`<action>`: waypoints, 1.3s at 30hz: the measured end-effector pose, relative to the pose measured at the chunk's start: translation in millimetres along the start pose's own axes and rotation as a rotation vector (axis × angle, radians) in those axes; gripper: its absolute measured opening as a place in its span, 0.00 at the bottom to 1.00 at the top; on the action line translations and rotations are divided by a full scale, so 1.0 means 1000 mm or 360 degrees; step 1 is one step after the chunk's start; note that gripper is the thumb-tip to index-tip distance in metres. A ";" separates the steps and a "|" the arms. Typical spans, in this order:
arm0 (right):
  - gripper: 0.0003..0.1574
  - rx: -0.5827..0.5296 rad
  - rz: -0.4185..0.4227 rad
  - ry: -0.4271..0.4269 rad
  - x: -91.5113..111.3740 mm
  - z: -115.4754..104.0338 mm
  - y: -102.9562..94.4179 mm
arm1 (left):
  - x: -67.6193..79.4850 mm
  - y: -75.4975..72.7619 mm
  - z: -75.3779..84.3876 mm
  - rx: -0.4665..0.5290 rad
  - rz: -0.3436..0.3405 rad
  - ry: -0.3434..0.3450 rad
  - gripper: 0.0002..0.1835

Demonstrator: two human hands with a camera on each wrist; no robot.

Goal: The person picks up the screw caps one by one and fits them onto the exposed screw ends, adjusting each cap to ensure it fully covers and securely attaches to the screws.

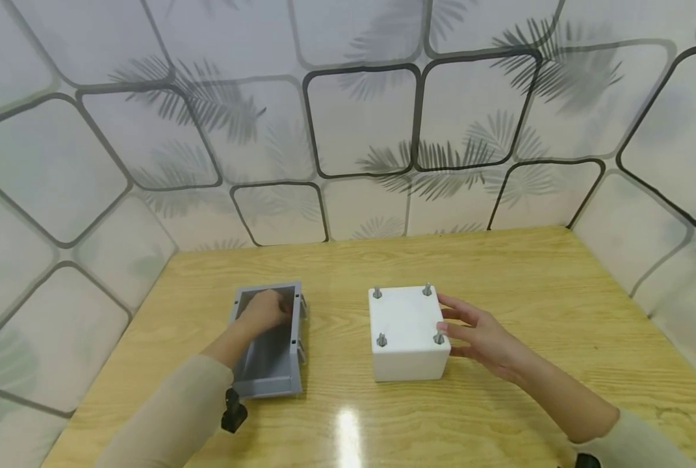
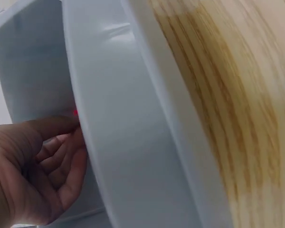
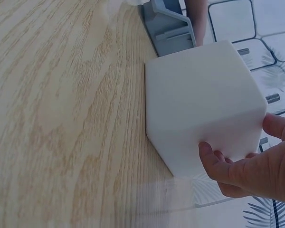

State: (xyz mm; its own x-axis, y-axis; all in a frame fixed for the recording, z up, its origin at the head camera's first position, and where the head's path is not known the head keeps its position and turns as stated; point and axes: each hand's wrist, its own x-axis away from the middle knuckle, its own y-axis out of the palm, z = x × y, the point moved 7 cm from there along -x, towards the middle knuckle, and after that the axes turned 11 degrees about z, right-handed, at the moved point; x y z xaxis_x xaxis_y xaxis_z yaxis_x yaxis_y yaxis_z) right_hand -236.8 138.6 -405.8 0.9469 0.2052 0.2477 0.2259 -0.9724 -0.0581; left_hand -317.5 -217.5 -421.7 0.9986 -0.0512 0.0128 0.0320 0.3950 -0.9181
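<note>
On the table stands a white block [image 1: 407, 318] with a threaded bolt [image 1: 381, 339] sticking up near each top corner. My right hand [image 1: 488, 338] holds its right side, the thumb on the top edge and the fingers against the side face, as the right wrist view also shows. My left hand [image 1: 264, 311] reaches down into a grey plastic bin [image 1: 266, 388]. In the left wrist view the left thumb and fingertips come together behind the bin's rim, beside a tiny red spot [image 2: 76, 112]. The rim hides whatever may lie between those fingertips.
The wooden table [image 1: 336, 273] shows between the bin and the block, and around them. A patterned curtain [image 1: 359, 123] encloses the table at the back and sides. Clips [image 1: 302, 351] jut from the bin's right wall.
</note>
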 end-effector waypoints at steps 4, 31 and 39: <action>0.46 0.0003 -0.0005 -0.0002 0.000 0.000 0.000 | 0.003 0.007 -0.006 0.0292 -0.0107 -0.0169 0.07; 0.45 -0.0021 -0.0009 -0.0029 0.002 0.003 -0.002 | 0.011 0.028 -0.014 0.1317 -0.0377 -0.0693 0.19; 0.45 -0.0017 -0.0038 -0.0066 0.002 0.000 -0.001 | 0.018 0.036 0.001 0.1487 -0.0560 -0.0543 0.16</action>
State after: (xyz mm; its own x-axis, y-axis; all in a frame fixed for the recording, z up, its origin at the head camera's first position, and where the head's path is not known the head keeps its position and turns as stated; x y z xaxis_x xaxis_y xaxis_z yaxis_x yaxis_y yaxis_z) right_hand -234.7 140.0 -405.5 0.9500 0.2323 0.2085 0.2461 -0.9683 -0.0425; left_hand -298.7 -203.4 -454.1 0.8809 -0.0971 0.4632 0.1972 0.9650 -0.1729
